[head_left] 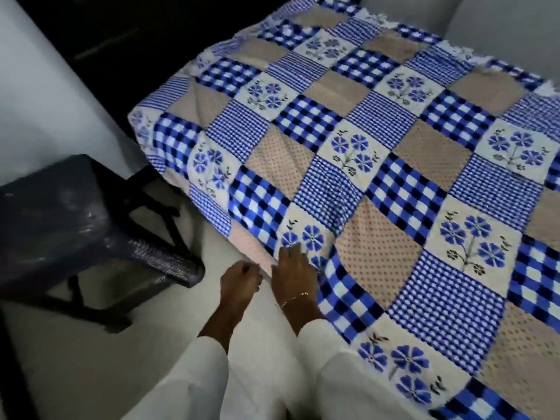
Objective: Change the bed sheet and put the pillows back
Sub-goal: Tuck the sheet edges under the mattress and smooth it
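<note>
Across the bed point(181, 192), a patchwork-printed bed sheet point(378, 165) lies spread flat, covering the visible surface from the near lower right to the far end by the pale wall point(500, 22). Its pattern is a grid of squares set on the diagonal in this view: bold blue, navy and white checks; fine blue-and-white gingham; beige squares with small dark dots; and cream squares each carrying a spray of blue flowers on thin dark stems with small leaves. White fringe shows along the far edge. The left edge of the sheet drapes over the side of the bed toward the light floor point(91, 353), with soft folds at the corner nearest the stool.

Left hand point(239, 281): held just off the sheet's hanging edge, fingers curled into a loose fist; whether this grip encloses any cloth cannot be told. Right hand point(292, 268): laid flat on the sheet at its near side edge, fingers straight and together, over a flower square; a thin bracelet point(294, 298) circles the wrist. Its grip is fully open and encloses nothing. Both forearms emerge from white sleeves point(194, 383) at the bottom of the view.

Beside the bed on the left stands a dark plastic stool point(60, 219), its legs on the floor, close to the draped corner but apart from it. Motion blur softens the stool and nearer cloth.
</note>
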### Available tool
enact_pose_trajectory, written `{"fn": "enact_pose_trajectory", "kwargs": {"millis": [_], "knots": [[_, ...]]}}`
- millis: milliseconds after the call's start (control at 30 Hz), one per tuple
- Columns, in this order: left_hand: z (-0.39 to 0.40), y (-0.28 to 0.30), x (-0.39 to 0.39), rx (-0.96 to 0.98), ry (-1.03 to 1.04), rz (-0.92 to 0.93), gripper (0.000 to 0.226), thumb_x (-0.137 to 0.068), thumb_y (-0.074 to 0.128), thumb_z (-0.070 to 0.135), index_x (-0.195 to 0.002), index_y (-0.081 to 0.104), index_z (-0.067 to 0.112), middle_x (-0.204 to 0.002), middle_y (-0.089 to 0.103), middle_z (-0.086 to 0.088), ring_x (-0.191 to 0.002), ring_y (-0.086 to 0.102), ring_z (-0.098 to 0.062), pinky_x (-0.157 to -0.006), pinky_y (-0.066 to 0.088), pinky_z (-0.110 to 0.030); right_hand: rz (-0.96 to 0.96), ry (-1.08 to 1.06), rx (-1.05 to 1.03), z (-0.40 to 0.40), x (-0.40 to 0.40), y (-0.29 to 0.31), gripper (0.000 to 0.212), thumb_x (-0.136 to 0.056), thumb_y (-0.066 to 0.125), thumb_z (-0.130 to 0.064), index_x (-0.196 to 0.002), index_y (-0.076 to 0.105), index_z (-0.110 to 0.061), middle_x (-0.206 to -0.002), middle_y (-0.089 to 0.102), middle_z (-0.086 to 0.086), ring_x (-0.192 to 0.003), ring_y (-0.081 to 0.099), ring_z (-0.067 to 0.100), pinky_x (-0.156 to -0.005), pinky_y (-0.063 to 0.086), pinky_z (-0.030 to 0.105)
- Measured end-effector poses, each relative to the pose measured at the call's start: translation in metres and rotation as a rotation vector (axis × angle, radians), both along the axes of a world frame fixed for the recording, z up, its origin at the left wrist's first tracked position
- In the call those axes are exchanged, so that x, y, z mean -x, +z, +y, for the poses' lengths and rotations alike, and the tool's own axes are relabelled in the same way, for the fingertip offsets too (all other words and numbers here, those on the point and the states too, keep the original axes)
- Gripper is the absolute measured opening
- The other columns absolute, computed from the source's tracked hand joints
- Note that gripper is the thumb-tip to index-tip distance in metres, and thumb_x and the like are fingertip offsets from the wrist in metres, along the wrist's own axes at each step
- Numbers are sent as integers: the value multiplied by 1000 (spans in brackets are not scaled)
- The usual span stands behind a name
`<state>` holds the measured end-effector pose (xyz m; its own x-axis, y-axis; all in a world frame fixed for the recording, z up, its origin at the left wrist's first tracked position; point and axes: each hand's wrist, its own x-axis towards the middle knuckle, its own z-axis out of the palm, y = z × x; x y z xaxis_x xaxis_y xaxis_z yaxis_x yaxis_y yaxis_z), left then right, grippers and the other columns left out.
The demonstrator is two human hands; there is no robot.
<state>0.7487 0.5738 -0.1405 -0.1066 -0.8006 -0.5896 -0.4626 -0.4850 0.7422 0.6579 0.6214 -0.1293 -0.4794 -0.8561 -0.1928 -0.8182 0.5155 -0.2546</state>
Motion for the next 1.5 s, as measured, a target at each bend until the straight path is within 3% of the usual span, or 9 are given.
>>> {"fn": "enact_pose_trajectory", "kwargs": {"millis": [267, 433, 600, 733, 800, 933, 1167, 1300, 1500], "knots": [[-87, -4, -5, 7, 105, 50, 21, -90, 54, 12, -69, 57, 10, -67, 61, -9, -70, 57, -25, -63, 47, -31, -154, 29, -244, -85, 1, -12, 33, -96, 38, -11, -128, 43, -5, -129, 51, 13, -117, 54, 30, -94, 44, 37], [-155, -6, -10, 107, 222, -127, 27, -94, 50, 19, -102, 63, -3, -98, 63, -22, -96, 57, -31, -80, 41, -34, -394, 217, -217, -163, -40, 13, 32, -97, 37, -16, -124, 53, -7, -126, 56, 11, -119, 53, 30, -95, 44, 40], [-224, -29, -14, -53, 256, -35, 20, -83, 57, 23, -77, 65, 6, -70, 63, -11, -77, 63, -30, -80, 52, -48, -159, -6, -13, -236, -8, 7, 41, -57, 85, -27, -87, 67, -6, -83, 67, 11, -65, 68, 23, -47, 49, 21], [-280, -35, 4, -21, 281, -9, 29, -79, 59, 41, -71, 60, 14, -65, 60, -5, -69, 58, -26, -74, 47, -36, -168, 183, -222, -286, 11, -11, 41, -97, 41, -26, -131, 40, -4, -130, 45, 14, -115, 52, 31, -87, 46, 38], [-301, -33, 13, 15, 203, -125, 42, -84, 55, 50, -86, 64, 9, -85, 66, -15, -84, 62, -31, -83, 49, -37, -216, 260, -207, -303, 9, -9, 36, -98, 35, -18, -130, 44, -5, -130, 50, 14, -116, 54, 31, -91, 44, 39], [-352, -27, -8, 94, 338, -305, 34, -98, 38, 17, -116, 57, -4, -122, 57, -24, -113, 54, -37, -92, 43, -37, -464, 336, -140, -342, -20, -5, 39, -96, 31, -24, -114, 56, -2, -117, 60, 21, -109, 56, 34, -87, 42, 38], [-433, -20, -42, 80, 522, -263, 35, -93, 44, 18, -102, 63, -9, -101, 62, -33, -98, 59, -45, -87, 45, -44, -392, 190, -16, -431, -21, 2, 32, -98, 35, -26, -120, 49, -8, -122, 55, 15, -109, 56, 32, -81, 44, 37], [-490, -34, -49, -72, 480, -22, 24, -91, 55, 29, -88, 56, 5, -65, 55, -11, -44, 58, -16, -55, 52, -30, -304, 191, 13, -509, -24, 5, 51, -98, 37, -35, -142, 25, -11, -134, 42, 14, -115, 50, 33, -84, 44, 39], [-543, -34, -47, 50, 131, -280, 18, -91, 46, 6, -75, 49, 15, -79, 60, -18, -76, 62, -32, -63, 48, -35, -143, 414, -250, -584, -39, -3, 41, -97, 39, -17, -138, 34, -14, -128, 53, 15, -116, 54, 34, -91, 45, 40]]}}
